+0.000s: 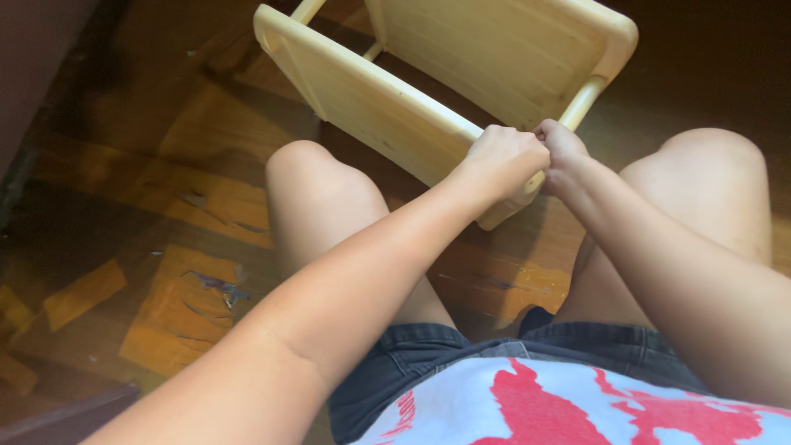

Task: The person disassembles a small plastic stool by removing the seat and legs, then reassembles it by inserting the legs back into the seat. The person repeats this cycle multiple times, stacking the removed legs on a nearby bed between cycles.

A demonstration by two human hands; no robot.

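A pale wooden stool or small piece of furniture (387, 107) lies tipped on its side on the floor, between my knees. My left hand (501, 159) is clenched around the near corner of its flat side panel. My right hand (562, 152) is closed right beside it, fingers pinched at the spot where a round wooden rung (583, 100) meets that panel. The two hands touch each other. What the right fingers pinch is hidden. A second flat panel (503, 49) stands behind the rung.
The floor is worn dark wooden parquet (189, 280) with scuffed, peeling patches. My bare knees (317, 194) flank the stool. A dark wall or furniture edge (33, 66) runs along the left.
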